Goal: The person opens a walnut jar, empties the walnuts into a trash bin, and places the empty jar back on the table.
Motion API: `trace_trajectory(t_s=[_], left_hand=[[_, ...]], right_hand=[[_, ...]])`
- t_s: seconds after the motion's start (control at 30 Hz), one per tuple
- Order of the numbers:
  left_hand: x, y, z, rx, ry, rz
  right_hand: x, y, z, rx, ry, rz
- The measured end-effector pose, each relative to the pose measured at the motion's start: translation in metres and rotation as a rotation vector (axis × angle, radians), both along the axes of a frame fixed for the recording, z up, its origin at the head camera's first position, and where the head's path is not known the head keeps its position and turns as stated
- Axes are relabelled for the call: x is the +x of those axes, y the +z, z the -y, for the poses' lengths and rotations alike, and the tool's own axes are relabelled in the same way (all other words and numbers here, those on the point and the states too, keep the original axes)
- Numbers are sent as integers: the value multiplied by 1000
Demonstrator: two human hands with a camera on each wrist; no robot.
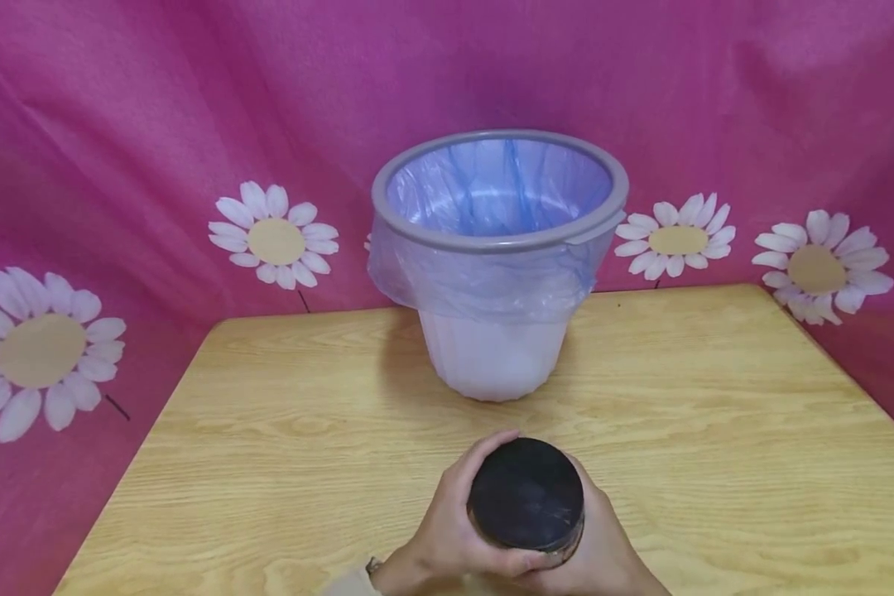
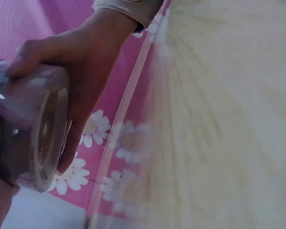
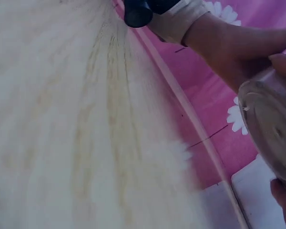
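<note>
Both hands hold a clear jar (image 2: 31, 109) with a round black lid (image 1: 526, 495), close to the near edge of the head view. My left hand (image 1: 443, 517) wraps its left side, one finger reaching round the far side and the thumb along the near side. Against the opposite side, my right hand (image 1: 603, 542) grips it, its fingers largely hidden by the jar. The lid faces up towards the head camera. Seen from below in the right wrist view, the jar's base (image 3: 271, 129) is round and see-through, above the tabletop.
Beyond the hands, a white bin (image 1: 492, 356) with a grey rim (image 1: 501, 242) stands on the wooden table (image 1: 268, 430). A translucent bluish bag (image 1: 484, 285) lines it and folds over the rim. Pink cloth (image 1: 194, 99) with white daisies hangs behind and at the sides.
</note>
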State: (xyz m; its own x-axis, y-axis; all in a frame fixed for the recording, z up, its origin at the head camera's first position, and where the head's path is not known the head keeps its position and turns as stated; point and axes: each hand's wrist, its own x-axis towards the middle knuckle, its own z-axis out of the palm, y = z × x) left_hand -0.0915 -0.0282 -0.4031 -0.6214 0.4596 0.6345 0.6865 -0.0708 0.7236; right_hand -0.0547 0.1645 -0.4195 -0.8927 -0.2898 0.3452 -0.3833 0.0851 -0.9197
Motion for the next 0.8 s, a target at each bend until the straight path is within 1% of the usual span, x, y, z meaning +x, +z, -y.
trace_trajectory(t_s=[0.03,0.13,0.23,0.3,0.37,0.47,0.53,0.67,0.73,0.8], left_hand=[[0,1,0,-9,-12,-29],[-1,3,1,-27,-30,-120],[-1,6,2,-38,-35,-162],[0,7,3,-57,-44,-167],[1,9,4,-90,-54,-162],[2,13,4,-139,-54,-167],[3,15,3,-162,-42,-171],[7,20,0,-180,-20,-166],[11,22,-2,-183,-4,-154],[15,24,-3,-182,26,-152]], right_hand=[[1,0,-1,25,-17,-18],[3,-1,-2,26,7,-60],[4,-2,-2,1,57,-61],[4,-2,-1,-21,95,-64],[3,-3,-1,-12,109,-73],[1,-5,-1,-9,123,-109],[0,-6,-1,5,108,-122],[1,-7,-3,-9,108,-99],[1,-7,-5,-8,110,-119],[2,-6,-6,-6,111,-146]])
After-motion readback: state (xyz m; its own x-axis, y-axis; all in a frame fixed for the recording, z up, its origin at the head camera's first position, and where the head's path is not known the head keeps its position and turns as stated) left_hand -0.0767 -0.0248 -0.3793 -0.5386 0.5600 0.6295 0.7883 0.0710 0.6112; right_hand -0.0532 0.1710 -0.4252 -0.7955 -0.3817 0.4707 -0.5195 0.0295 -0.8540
